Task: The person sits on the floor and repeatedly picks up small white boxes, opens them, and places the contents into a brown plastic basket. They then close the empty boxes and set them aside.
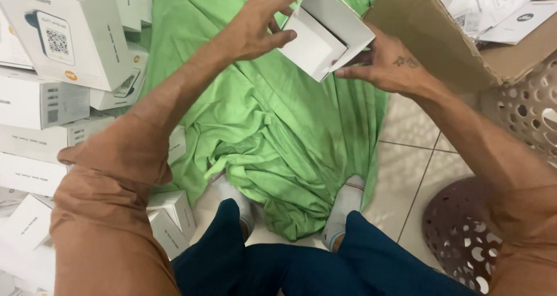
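Observation:
A small white cardboard box point(325, 35) is held open in the air above a crumpled green cloth point(272, 133). My left hand point(255, 26) grips its left side, with fingers on the top edge and thumb on an open flap. My right hand point(386, 61) supports the box from the right and underneath, fingers pointing left. The box's open end faces me and what is inside cannot be made out.
Several white product boxes point(64, 35) are stacked at the left. A large brown carton point(441, 35) holding white leaflets sits at the upper right. A perforated basket point(522, 110) and a brown perforated stool point(464, 232) stand at the right. My legs and socked feet rest on the tile floor point(418, 157).

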